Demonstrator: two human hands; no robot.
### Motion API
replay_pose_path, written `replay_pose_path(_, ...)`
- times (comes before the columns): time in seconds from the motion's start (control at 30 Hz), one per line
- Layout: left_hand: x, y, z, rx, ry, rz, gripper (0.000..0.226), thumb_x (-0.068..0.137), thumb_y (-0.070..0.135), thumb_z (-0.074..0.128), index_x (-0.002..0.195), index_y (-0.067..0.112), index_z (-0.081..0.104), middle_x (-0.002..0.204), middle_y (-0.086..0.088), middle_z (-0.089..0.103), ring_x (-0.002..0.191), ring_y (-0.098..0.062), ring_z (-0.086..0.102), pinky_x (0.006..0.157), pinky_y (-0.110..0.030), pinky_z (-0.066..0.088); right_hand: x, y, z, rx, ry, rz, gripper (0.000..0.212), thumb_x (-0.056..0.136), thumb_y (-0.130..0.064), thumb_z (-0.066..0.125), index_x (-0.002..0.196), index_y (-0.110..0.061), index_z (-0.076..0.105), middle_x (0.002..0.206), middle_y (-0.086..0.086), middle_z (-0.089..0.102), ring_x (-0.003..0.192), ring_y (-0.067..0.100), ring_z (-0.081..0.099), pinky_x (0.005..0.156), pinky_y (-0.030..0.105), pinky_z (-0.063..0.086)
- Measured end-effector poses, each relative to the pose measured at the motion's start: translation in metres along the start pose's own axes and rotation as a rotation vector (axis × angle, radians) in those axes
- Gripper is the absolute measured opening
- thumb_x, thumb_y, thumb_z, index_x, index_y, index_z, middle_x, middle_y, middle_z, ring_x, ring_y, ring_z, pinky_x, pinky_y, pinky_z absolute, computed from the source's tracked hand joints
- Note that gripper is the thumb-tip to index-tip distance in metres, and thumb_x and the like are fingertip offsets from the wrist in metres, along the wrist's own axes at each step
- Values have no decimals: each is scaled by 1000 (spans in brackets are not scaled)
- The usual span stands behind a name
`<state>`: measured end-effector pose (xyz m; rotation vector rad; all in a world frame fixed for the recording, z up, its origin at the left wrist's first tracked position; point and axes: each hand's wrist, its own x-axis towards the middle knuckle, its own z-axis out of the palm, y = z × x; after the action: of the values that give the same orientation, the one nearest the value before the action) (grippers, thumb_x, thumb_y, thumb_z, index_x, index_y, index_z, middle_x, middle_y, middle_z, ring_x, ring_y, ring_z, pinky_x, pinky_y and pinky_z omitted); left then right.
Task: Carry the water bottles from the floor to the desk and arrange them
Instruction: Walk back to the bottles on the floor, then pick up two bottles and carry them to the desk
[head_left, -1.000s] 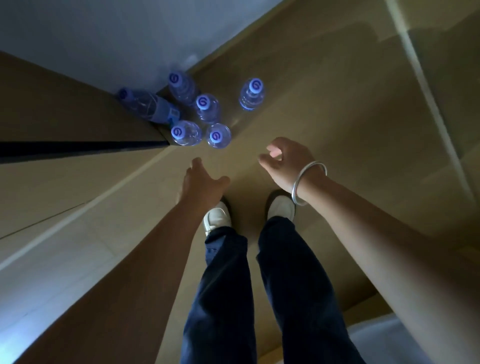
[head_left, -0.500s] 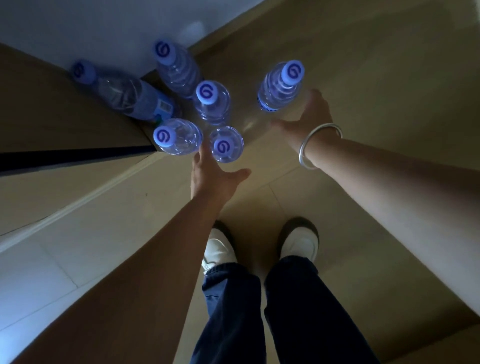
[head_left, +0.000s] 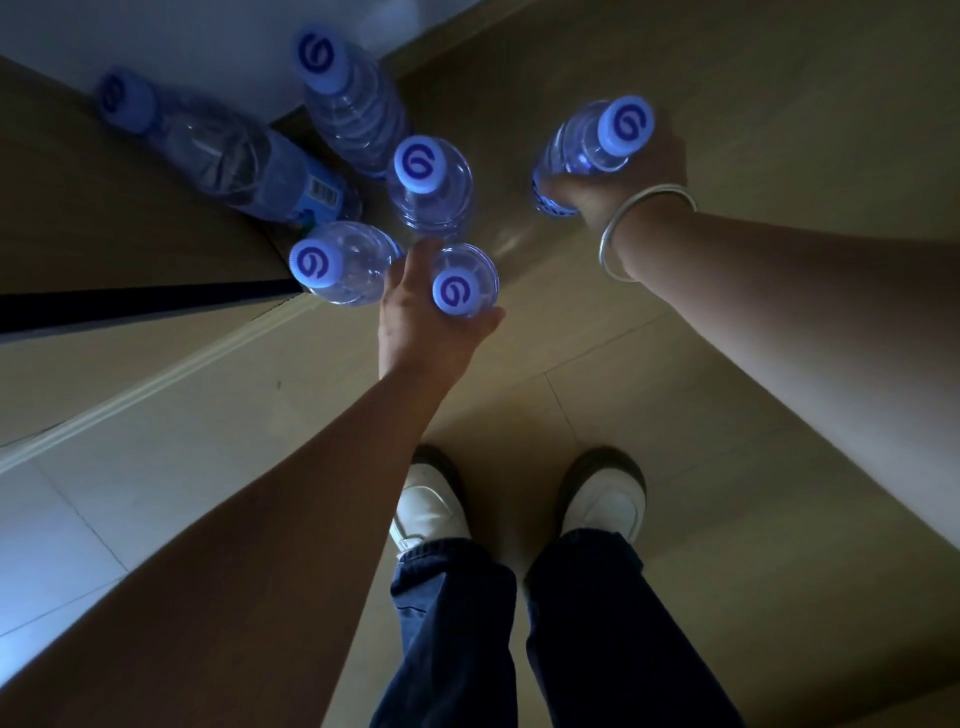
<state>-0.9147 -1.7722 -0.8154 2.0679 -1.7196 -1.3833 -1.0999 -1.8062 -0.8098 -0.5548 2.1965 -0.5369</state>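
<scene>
Several clear water bottles with pale blue caps stand on the tan floor in a corner. My left hand (head_left: 421, 322) wraps around the nearest upright bottle (head_left: 460, 291). My right hand (head_left: 613, 189), with a silver bangle on its wrist, grips the lone bottle on the right (head_left: 597, 143). Beside my left hand stands a bottle (head_left: 337, 265); behind it stand a middle bottle (head_left: 428, 182) and a rear bottle (head_left: 348, 104). One bottle (head_left: 218, 150) leans tilted against the brown panel on the left.
A brown furniture panel (head_left: 104, 218) rises at the left, a white wall (head_left: 182, 31) lies beyond it. My two white shoes (head_left: 431, 506) and dark trouser legs are below the hands. Tan floor (head_left: 779, 104) extends to the right.
Both hands dropped lower to the bottles. My right hand went from reaching beside the right bottle to gripping it; my left hand closed around the nearest bottle. The camera came nearer the floor.
</scene>
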Motion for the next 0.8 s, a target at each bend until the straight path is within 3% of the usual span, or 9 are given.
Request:
replay_pose_path(0.1,0,-1,-2,3,-10,16,72,57,26,85,119,28,50,116,3,56,97,-14,54,75,-22,40,4,-1,2,3,2,-13,80,56,-32,83,126,-17,47,125,0,54,110,11,55,98,19,41)
replay_pose_path(0.17,1,-1,-3,26,-17,32,69,57,25,85,118,26,50,116,3,55,93,-11,49,72,-14,36,5,-3,0,-13,38,-9,70,58,-32,81,120,-19,51,115,-7,57,101,7,56,89,11,41)
replay_pose_path(0.27,2,-1,-8,33,-28,29,67,57,25,86,115,26,53,114,2,54,90,-9,48,65,-5,31,-2,-2,-3,-31,56,-31,59,59,-31,80,112,-21,55,106,-8,60,93,8,58,82,13,43)
replay_pose_path(0.4,-14,1,-22,54,-17,22,67,54,27,87,112,27,54,110,4,54,87,-13,51,71,-20,37,-36,6,-14,-73,10,-67,50,54,-27,80,98,-26,56,84,-14,56,78,8,56,62,9,38)
replay_pose_path(0.53,-45,10,-50,70,-26,-3,69,52,30,87,113,27,54,108,3,58,90,-16,56,73,-22,41,-85,6,-31,-242,-102,-141,48,54,-32,80,93,-29,53,95,-10,58,84,13,57,73,22,42)
replay_pose_path(0.6,-64,19,-67,60,-23,-37,69,52,31,86,113,29,55,109,3,59,90,-14,56,73,-20,39,-112,0,-41,-308,-168,-168,55,55,-32,78,105,-25,56,107,-4,60,92,18,60,81,29,48)
replay_pose_path(0.8,-130,54,-130,84,17,-100,65,55,36,83,113,29,56,102,9,55,84,-9,49,64,-13,31,-197,-47,-83,-359,-282,-277,55,56,-27,76,107,-22,56,109,-2,54,89,22,59,75,31,47)
